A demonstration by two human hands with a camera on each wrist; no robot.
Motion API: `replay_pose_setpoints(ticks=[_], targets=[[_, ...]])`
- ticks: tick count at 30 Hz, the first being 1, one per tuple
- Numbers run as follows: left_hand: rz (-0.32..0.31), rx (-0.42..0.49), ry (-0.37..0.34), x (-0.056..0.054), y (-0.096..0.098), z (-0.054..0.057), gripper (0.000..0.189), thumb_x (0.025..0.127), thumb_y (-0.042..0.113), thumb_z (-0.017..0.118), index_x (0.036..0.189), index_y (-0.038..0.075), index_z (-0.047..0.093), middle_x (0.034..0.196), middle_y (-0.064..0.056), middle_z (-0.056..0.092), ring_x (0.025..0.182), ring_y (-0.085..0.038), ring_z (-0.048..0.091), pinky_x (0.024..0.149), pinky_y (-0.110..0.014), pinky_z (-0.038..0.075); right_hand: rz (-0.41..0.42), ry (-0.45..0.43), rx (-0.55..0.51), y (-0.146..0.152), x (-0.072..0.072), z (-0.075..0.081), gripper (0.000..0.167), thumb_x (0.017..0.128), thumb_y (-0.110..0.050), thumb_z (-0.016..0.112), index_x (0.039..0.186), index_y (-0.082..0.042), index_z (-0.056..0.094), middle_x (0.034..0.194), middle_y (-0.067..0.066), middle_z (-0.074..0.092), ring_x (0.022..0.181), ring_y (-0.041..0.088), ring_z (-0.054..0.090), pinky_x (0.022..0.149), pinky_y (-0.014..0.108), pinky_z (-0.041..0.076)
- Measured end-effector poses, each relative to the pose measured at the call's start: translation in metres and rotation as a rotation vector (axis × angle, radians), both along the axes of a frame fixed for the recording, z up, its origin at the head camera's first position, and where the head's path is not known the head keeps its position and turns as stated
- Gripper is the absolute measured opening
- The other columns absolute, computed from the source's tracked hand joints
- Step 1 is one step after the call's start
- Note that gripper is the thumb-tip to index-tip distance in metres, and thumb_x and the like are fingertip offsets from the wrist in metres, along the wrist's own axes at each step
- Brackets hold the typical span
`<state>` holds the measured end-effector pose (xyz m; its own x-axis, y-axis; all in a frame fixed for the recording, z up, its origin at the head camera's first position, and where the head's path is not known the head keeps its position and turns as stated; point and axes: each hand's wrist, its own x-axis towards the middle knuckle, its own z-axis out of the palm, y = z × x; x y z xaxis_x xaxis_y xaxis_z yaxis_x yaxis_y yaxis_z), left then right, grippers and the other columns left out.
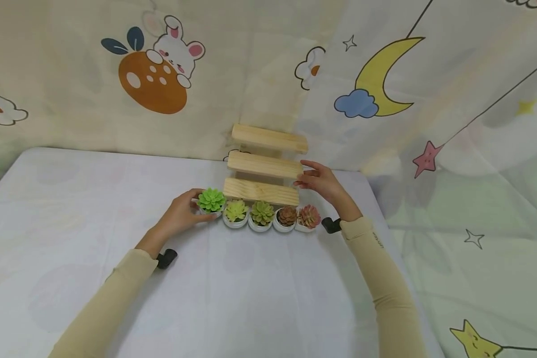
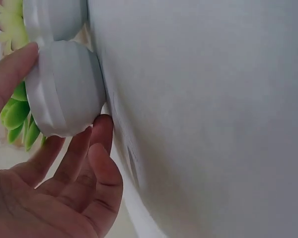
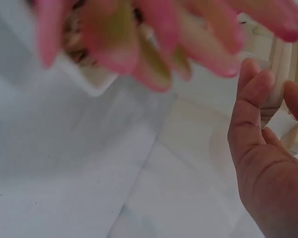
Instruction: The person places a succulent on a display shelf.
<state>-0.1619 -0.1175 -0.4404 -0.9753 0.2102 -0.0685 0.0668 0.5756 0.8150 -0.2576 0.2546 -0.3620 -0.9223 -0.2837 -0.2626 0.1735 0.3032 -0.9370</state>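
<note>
At the left end of a row of small potted succulents, my left hand holds the bright green succulent by its white pot, thumb on one side and fingers on the other. Beside it stand a yellow-green succulent, a darker green one, a brown one and a pink-red one. Behind the row is a stepped wooden shelf with three pale tiers. My right hand grips the right end of its middle tier between thumb and fingers.
A white cloth covers the table. A patterned curtain hangs behind the shelf and along the right side. Each wrist carries a black camera. The pink-red succulent's leaves fill the top of the right wrist view.
</note>
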Motion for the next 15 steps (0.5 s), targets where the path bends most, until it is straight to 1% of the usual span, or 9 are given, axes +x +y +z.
replay_pose_setpoints(ticks=[3,6,8,10,13,15], targets=[[0.002,-0.003,-0.018,-0.0032,0.001,-0.0007,0.078,0.079,0.033,0.082,0.139,-0.002,0.045,0.132,-0.021,0.054,0.111,-0.036,0.053,0.089,-0.049,0.047,-0.015,-0.02,-0.034,0.0006,-0.0011,0.0002,0.061,0.099,-0.006,0.056,0.153,-0.008,0.029,0.128,0.028,0.053,0.086,0.015,0.07,0.097,0.04,0.05],[0.002,-0.012,-0.037,-0.0054,0.0019,-0.0013,0.079,0.078,0.032,0.083,0.139,-0.002,0.045,0.13,-0.022,0.055,0.11,-0.036,0.052,0.087,-0.047,0.046,-0.031,-0.043,-0.068,0.0012,-0.0024,0.0005,0.062,0.098,-0.004,0.057,0.153,-0.007,0.03,0.118,0.023,0.06,0.084,0.015,0.07,0.099,0.043,0.048],[-0.003,-0.019,-0.042,-0.0065,0.0025,-0.0023,0.079,0.078,0.033,0.083,0.139,-0.002,0.045,0.129,-0.022,0.056,0.109,-0.035,0.052,0.086,-0.046,0.046,-0.043,-0.051,-0.077,0.0019,-0.0031,0.0004,0.061,0.097,-0.003,0.058,0.152,-0.007,0.031,0.11,0.017,0.063,0.082,0.015,0.07,0.095,0.039,0.051],[-0.004,-0.032,-0.039,-0.0069,0.0031,-0.0027,0.08,0.078,0.035,0.083,0.139,-0.002,0.046,0.127,-0.022,0.057,0.107,-0.034,0.053,0.084,-0.045,0.047,-0.059,-0.058,-0.083,0.0023,-0.0034,0.0002,0.061,0.097,-0.003,0.058,0.152,-0.007,0.032,0.103,0.011,0.065,0.08,0.015,0.07,0.087,0.034,0.054],[0.001,-0.048,-0.029,-0.0069,0.0029,-0.0025,0.082,0.077,0.038,0.083,0.138,-0.002,0.047,0.124,-0.022,0.059,0.104,-0.033,0.055,0.082,-0.044,0.048,-0.072,-0.05,-0.085,0.0015,-0.0024,0.0002,0.061,0.097,-0.002,0.058,0.152,-0.005,0.032,0.099,0.01,0.067,0.076,0.014,0.07,0.076,0.028,0.056],[0.013,-0.056,-0.024,-0.0068,0.0023,-0.0016,0.082,0.076,0.04,0.083,0.137,-0.002,0.048,0.123,-0.021,0.059,0.104,-0.033,0.055,0.083,-0.044,0.048,-0.069,-0.03,-0.078,0.0,-0.0016,0.0001,0.062,0.096,-0.003,0.059,0.152,-0.004,0.031,0.099,0.011,0.067,0.074,0.014,0.069,0.073,0.026,0.056]])
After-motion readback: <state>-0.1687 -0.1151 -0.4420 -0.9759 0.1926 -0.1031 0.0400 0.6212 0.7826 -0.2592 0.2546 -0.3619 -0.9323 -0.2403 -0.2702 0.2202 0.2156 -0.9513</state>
